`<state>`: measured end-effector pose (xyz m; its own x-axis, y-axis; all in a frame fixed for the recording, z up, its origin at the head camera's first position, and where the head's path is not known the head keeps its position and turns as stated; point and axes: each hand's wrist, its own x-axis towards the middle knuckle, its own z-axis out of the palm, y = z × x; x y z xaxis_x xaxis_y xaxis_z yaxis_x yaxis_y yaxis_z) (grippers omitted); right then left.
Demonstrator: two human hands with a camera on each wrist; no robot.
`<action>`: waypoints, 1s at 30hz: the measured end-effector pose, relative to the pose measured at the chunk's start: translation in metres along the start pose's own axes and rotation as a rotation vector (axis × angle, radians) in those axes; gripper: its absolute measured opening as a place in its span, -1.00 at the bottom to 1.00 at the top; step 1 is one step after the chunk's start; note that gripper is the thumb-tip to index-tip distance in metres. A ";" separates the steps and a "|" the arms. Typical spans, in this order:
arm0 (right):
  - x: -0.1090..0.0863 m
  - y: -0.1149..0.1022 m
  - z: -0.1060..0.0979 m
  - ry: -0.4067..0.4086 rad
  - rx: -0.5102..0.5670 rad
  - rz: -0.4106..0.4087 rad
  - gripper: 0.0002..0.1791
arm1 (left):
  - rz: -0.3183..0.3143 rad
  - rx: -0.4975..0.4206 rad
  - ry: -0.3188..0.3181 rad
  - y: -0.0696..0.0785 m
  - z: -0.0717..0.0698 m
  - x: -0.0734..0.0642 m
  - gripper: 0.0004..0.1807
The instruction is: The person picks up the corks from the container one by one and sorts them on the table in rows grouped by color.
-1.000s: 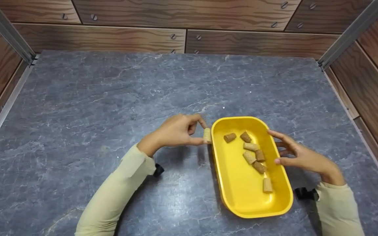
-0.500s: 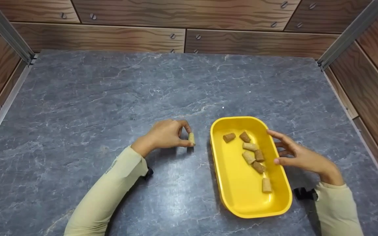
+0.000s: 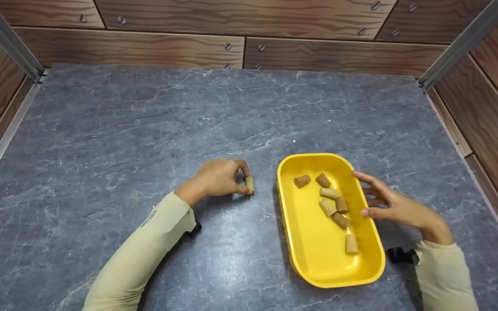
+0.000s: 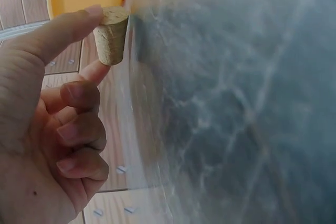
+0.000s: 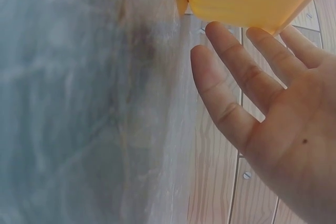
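Between thumb and index finger, my left hand (image 3: 219, 178) pinches a pale tapered cork stopper (image 3: 250, 185) low over the tabletop, left of the yellow tray (image 3: 307, 246). The left wrist view shows this cork (image 4: 111, 38) with its wide end toward the tray; the other fingers of that hand are curled into the palm. On the tray's right side, my right hand (image 3: 400, 208) touches the rim with its index fingertip and thumb. In the right wrist view its fingers (image 5: 236, 64) stretch along the outside of the tray wall. Several tan and brown corks (image 3: 329, 207) lie inside.
The grey marbled table (image 3: 154, 112) is bounded by wood-patterned panels (image 3: 167, 47) at the back and on both sides. Metal posts (image 3: 461, 47) stand at the far corners. A tiny white speck lies beyond the tray.
My left hand has moved left, away from the tray's left rim, and lowered the pinched cork toward the table. My right hand and the tray stay in place.
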<state>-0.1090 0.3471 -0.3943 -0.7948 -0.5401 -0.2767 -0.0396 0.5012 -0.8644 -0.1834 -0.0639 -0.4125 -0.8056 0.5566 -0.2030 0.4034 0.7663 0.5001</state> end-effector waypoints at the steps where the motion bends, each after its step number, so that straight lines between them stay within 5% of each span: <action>1: 0.000 0.000 0.000 0.000 -0.001 0.000 -0.14 | -0.003 0.002 0.000 0.000 0.000 0.000 -0.50; 15: 0.000 0.000 0.000 -0.013 0.004 -0.019 -0.14 | -0.016 0.034 -0.006 0.002 -0.006 -0.004 -0.36; 23: 0.001 -0.002 -0.001 -0.005 -0.022 -0.006 -0.13 | 0.014 -0.043 0.073 0.015 -0.024 -0.014 -0.39; 30: 0.001 0.001 0.000 0.000 -0.030 -0.019 -0.13 | 0.129 -0.144 0.176 0.041 -0.026 -0.011 -0.36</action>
<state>-0.1094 0.3471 -0.3955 -0.7936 -0.5499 -0.2605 -0.0727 0.5107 -0.8567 -0.1694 -0.0463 -0.3677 -0.8200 0.5722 0.0137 0.4518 0.6324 0.6293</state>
